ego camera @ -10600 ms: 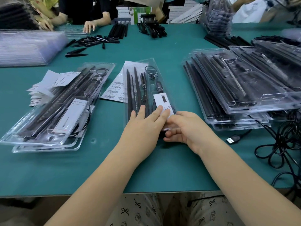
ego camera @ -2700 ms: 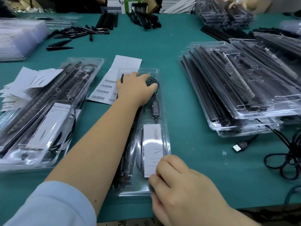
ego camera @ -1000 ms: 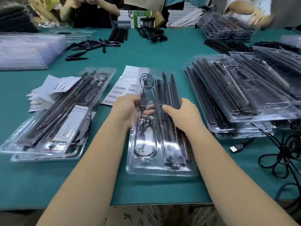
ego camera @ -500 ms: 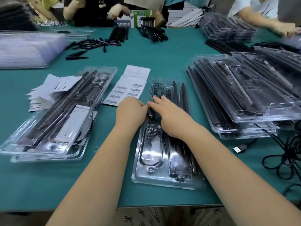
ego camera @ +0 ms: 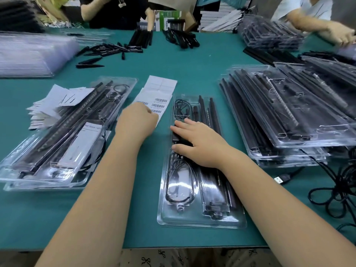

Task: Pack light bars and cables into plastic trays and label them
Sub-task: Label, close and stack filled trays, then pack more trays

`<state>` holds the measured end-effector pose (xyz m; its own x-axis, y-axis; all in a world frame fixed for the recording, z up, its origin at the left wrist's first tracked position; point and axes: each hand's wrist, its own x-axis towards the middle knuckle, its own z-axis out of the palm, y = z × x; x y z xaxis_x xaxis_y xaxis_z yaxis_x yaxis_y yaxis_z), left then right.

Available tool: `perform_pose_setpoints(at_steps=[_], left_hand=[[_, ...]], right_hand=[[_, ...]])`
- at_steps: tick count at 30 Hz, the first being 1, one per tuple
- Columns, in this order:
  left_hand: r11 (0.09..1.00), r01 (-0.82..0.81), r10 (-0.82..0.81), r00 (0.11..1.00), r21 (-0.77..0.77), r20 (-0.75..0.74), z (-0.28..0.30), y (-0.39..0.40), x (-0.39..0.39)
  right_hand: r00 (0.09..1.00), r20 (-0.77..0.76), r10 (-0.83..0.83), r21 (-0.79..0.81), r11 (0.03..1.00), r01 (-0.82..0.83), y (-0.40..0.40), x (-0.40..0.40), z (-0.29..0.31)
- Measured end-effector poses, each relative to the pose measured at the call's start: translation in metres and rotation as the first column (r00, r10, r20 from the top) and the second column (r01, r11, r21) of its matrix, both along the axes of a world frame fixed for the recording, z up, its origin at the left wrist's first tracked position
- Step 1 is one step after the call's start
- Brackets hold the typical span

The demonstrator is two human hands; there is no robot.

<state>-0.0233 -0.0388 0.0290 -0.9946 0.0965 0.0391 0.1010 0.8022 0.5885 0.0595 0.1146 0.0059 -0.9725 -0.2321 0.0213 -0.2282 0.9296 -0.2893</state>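
Currently, labelling is in hand: the right hand [ego camera: 200, 143] presses flat on the packed tray [ego camera: 200, 218] while the left hand [ego camera: 137, 120], fingers hidden so its grip cannot be told, reaches the barcode label sheet [ego camera: 161, 89]; next, peel one label.

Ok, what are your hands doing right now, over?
Left hand on the barcode label sheet, fingers hidden. Right hand flat, pressing the packed tray. Nothing in the way.

Packing workshop, shared green table [ego camera: 192, 74], stacked filled trays [ego camera: 289, 116], barcode labels [ego camera: 159, 105], other workers
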Motion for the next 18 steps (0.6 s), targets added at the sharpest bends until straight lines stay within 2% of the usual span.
perform_pose_setpoints(at_steps=[1, 3, 8, 14, 18], left_hand=[[0.998, -0.034, 0.029, 0.996, -0.057, -0.081, 0.003, -0.001, -0.006], [0.979, -0.061, 0.042, 0.994, -0.192, -0.105, 0.005, 0.001, -0.021], [0.859, 0.017, 0.055, 0.99, -0.511, 0.126, -0.006, 0.014, -0.039], [0.814, 0.062, 0.046, 0.984, -0.578, 0.17, 0.007, 0.015, -0.034], [0.84, 0.111, 0.025, 0.97, -0.531, 0.242, 0.012, 0.009, -0.03]], right_hand=[[1.0, -0.002, 0.002, -0.007, 1.0, -0.002, 0.0, 0.0, 0.0], [1.0, 0.005, 0.0, -0.015, 1.0, 0.0, 0.001, 0.0, -0.001], [0.999, -0.027, 0.018, 0.017, 1.0, -0.018, 0.001, 0.0, 0.001], [0.999, -0.053, 0.014, -0.025, 1.0, -0.015, 0.0, 0.0, -0.001], [0.997, -0.077, 0.0, -0.078, 0.997, -0.006, -0.001, 0.002, 0.002]])
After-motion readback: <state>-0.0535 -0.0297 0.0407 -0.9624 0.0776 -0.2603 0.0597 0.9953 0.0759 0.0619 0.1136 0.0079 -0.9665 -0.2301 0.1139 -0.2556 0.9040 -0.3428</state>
